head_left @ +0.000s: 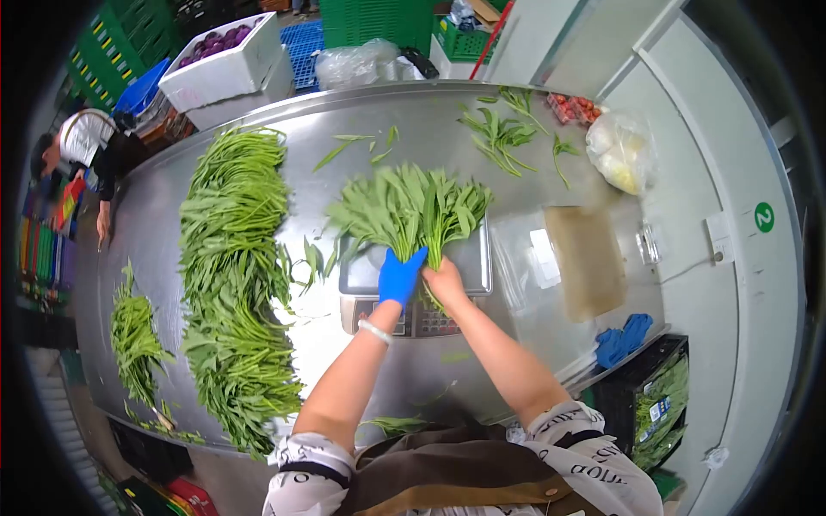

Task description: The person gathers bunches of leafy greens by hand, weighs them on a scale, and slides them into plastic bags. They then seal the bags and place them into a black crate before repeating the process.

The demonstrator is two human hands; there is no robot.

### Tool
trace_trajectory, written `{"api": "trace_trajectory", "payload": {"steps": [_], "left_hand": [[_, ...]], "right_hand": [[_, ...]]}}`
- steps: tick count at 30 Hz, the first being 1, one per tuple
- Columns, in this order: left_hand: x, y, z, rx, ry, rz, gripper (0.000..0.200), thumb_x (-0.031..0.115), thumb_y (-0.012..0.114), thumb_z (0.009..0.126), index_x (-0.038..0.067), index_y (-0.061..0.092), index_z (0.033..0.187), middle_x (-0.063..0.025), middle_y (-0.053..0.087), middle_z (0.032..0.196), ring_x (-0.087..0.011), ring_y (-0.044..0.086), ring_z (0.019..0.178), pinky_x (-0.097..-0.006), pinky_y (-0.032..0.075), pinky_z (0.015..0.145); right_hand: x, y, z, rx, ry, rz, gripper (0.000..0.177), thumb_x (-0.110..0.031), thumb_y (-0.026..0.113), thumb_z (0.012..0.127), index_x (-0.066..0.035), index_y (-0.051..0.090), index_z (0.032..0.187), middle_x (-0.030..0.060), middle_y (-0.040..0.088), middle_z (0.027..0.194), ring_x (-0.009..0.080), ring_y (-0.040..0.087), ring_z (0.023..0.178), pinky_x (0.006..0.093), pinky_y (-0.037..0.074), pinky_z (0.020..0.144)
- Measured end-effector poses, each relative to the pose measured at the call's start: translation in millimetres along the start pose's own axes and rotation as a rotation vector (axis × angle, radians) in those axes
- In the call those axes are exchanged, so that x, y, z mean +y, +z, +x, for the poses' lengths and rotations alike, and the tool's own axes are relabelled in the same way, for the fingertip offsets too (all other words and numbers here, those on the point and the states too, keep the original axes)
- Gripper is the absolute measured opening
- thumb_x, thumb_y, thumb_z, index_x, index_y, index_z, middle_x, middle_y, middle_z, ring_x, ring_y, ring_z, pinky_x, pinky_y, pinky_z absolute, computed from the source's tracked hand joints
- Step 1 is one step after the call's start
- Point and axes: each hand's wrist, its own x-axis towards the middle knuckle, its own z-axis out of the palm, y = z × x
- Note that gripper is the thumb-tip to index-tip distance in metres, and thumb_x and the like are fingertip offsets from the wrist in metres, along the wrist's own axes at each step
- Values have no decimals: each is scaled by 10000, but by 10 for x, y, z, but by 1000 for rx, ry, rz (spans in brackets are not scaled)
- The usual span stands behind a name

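My left hand (399, 279), in a blue glove, is closed round the stems of a bunch of water spinach (379, 206). My bare right hand (442, 284) grips stems just beside it, with the leaves (456, 211) fanning out away from me. Both hands are above a digital scale (479, 279), whose metal pan lies under the greens and whose keypad partly shows below my wrists. To the left, a long heap of water spinach (237, 249) runs across the steel table (155, 215). Loose leaves lie between the heap and the scale.
A smaller pile of greens (138, 335) lies far left, near another person's hand (103, 225). Loose sprigs (499, 138), red tomatoes (572, 109) and a plastic bag (621, 150) sit at the back right. Blue gloves (623, 340) lie by the right edge, above a black crate (645, 396).
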Motion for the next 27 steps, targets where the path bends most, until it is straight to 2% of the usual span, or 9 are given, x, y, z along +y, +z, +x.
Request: {"api": "trace_trajectory", "payload": {"steps": [3,6,7,9,12,13,17,22,27], "left_hand": [[29,-27,-45,-144,-106,-308,685,345,759,769,-28,481,1270,-155,635,1134,-220,616,1016,-326,475,881],[174,-140,-177,-133,-113,-251,748,331,764,767,-27,427,1330,-152,603,1203,-220,594,1062,-324,467,897],[117,-214,-219,-173,-61,-268,811,327,769,762,-28,373,1374,-154,573,1254,-227,577,1094,-325,460,913],[-101,-358,-394,-56,60,-122,751,299,760,782,-31,409,1359,-166,578,1243,-231,561,1120,-342,443,938],[-299,-720,-847,99,437,210,566,232,709,836,15,506,1318,-139,604,1202,-233,569,1085,-348,443,926],[-410,-814,-996,96,377,240,508,220,688,849,37,535,1298,-128,616,1175,-237,576,1058,-347,448,917],[-1211,-1136,-1532,-64,116,500,403,253,669,850,81,612,1211,-136,651,1098,-281,613,1000,-374,476,888],[-1334,-1260,-2154,-461,96,682,380,299,643,843,120,627,1177,-131,650,1115,-327,614,1014,-418,489,883],[-1334,-1235,-2173,-640,159,765,363,289,611,854,191,617,1203,-113,643,1141,-334,617,995,-428,493,875]], "right_hand": [[-76,-98,-127,-24,23,-8,391,-120,616,811,-17,549,1182,165,652,1009,273,628,941,355,464,825],[-418,-263,-374,-29,23,-200,444,-160,643,812,-15,519,1213,158,638,1085,291,610,1016,361,456,879],[34,-308,-315,133,-212,-337,510,-180,686,803,-10,483,1239,152,609,1149,300,588,1060,373,447,919],[-204,-689,-589,114,-245,-272,563,-170,715,785,6,467,1259,171,568,1216,310,555,1115,392,430,961],[181,-1436,-623,316,-410,-781,633,-129,720,754,0,442,1308,168,512,1283,325,499,1166,433,370,1022],[328,-1707,-580,416,-492,-1036,650,-130,722,744,-9,441,1318,163,499,1295,332,483,1176,449,351,1036],[1097,-2859,-336,457,-62,-1498,676,-311,680,782,-38,426,1346,171,470,1336,336,430,1258,473,325,1051],[1389,-3540,-169,463,231,-1433,262,-188,601,806,-45,609,1025,175,667,932,350,657,861,471,520,737],[1382,-3582,-169,291,10,-1618,147,-174,585,790,-60,677,785,163,675,811,327,670,765,448,532,674]]}}
